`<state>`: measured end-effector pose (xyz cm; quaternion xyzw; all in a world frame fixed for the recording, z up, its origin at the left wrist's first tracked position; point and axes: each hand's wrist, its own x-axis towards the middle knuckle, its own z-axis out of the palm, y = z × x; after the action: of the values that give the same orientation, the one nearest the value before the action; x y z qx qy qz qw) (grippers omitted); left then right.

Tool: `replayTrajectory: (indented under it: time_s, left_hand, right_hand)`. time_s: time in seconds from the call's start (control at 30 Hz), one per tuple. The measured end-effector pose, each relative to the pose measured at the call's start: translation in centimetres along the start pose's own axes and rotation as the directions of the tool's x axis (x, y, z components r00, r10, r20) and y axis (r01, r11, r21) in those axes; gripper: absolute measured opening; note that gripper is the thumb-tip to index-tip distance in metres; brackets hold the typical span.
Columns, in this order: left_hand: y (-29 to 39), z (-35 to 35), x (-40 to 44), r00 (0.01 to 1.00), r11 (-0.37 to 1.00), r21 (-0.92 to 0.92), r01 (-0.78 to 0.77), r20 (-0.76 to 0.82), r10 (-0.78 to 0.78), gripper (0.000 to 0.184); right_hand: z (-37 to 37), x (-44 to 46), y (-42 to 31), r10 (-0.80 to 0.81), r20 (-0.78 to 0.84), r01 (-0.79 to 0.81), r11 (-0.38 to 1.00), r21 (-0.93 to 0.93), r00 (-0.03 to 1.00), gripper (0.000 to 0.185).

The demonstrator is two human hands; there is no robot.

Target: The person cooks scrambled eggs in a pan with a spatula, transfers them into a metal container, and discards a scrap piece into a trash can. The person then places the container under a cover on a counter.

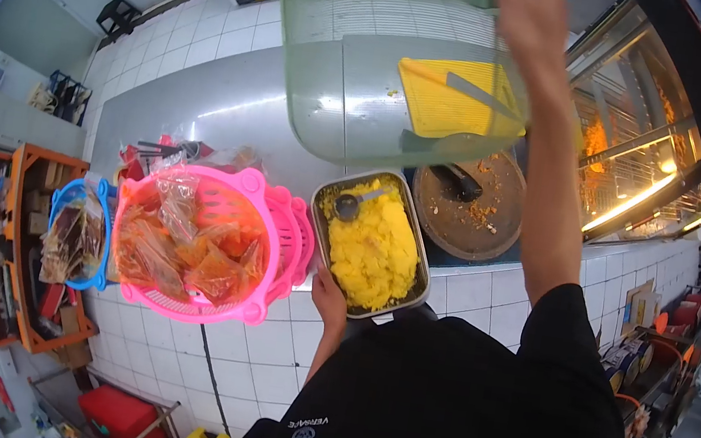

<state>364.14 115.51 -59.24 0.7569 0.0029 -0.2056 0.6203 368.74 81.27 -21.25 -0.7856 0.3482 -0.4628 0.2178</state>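
Observation:
My right hand (527, 15) is raised at the top, its fingers closed on the edge of a large translucent green plastic lid (316, 111), held tilted above the counter. Through the lid a yellow cutting board (446, 116) and a knife (484, 97) show. At the near edge of the counter, my left hand (329, 297) grips the left side of a rectangular metal pan (424, 290). Yellow food (376, 263), which looks like rice or mash, fills the pan. A dark-bowled scoop (348, 207) rests on the food.
Pink baskets (259, 296) with wrapped orange-brown food stand left of the pan. Right of it lies a round brown board (485, 220) with crumbs and a black-handled tool (458, 183). A lit glass display case (640, 134) borders the right. A blue basket (100, 265) is farther left.

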Motion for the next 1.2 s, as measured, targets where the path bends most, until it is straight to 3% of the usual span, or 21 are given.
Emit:
replayTrajectory:
  time_s: [0.1, 0.2, 0.27, 0.37, 0.43, 0.47, 0.5, 0.53, 0.63, 0.93, 1.03, 1.2]
  left_hand:
    - [1.0, 2.0, 2.2, 0.968, 0.972, 0.056, -0.230, -0.091, 0.235, 0.051]
    - [1.3, 2.7, 4.4, 0.999, 0.998, -0.065, 0.027, -0.043, -0.029, 0.050]
    - [-1.7, 2.4, 4.9, 0.994, 0.981, -0.181, 0.067, -0.076, -0.082, 0.050]
    - [1.5, 2.8, 0.0, 0.990, 0.913, -0.385, 0.133, 0.012, -0.139, 0.051]
    - [-2.8, 4.3, -0.9, 0.995, 0.849, -0.520, 0.094, 0.021, -0.098, 0.047]
    - [-5.8, 4.9, -0.4, 0.997, 0.810, -0.582, 0.075, 0.022, -0.077, 0.046]
    - [-8.7, 5.5, 0.7, 0.994, 0.540, -0.835, 0.103, 0.062, -0.094, 0.046]
    - [-8.3, 6.1, 1.2, 0.991, 0.441, -0.889, 0.124, 0.091, -0.096, 0.047]
    - [-4.7, 6.7, 0.8, 0.981, 0.402, -0.897, 0.186, 0.149, -0.121, 0.050]
    - [-2.1, 7.8, -1.9, 0.965, 0.360, -0.896, 0.258, 0.220, -0.144, 0.058]
    - [-1.4, 7.2, -2.6, 0.958, 0.352, -0.893, 0.280, 0.236, -0.162, 0.061]
    - [-1.4, 4.0, -2.5, 0.890, 0.221, -0.869, 0.443, 0.396, -0.226, 0.065]
  right_hand:
    - [-4.3, -0.7, -0.6, -0.011, 0.107, -0.006, 0.988, 0.154, 0.994, 0.025]
    - [-7.1, -1.5, 0.2, 0.046, 0.183, -0.067, 0.992, 0.108, 0.982, 0.027]
    - [-7.3, -3.4, 1.8, 0.079, 0.169, -0.082, 0.997, 0.011, 0.982, 0.036]
    - [-7.0, -5.4, 3.0, 0.157, 0.332, -0.204, 0.973, 0.112, 0.930, 0.036]
    - [-6.5, -6.8, 3.5, 0.187, 0.355, -0.247, 0.960, 0.130, 0.916, 0.033]
    - [-6.1, -7.3, 3.8, 0.202, 0.369, -0.269, 0.953, 0.140, 0.907, 0.031]
    - [-5.8, -7.7, 4.6, 0.191, 0.380, -0.260, 0.955, 0.139, 0.905, 0.031]
    - [-5.3, -8.0, 4.9, 0.202, 0.380, -0.272, 0.952, 0.141, 0.903, 0.031]
    - [-4.4, -8.7, 5.1, 0.217, 0.374, -0.301, 0.936, 0.182, 0.902, 0.031]
    - [-0.3, -10.6, 6.2, 0.113, 0.415, -0.141, 0.989, 0.038, 0.903, 0.031]
    - [1.8, -11.9, 6.2, 0.242, 0.481, -0.251, 0.967, -0.047, 0.842, 0.035]
    - [5.2, -15.2, 7.4, 0.240, 0.543, -0.226, 0.970, -0.093, 0.805, 0.034]
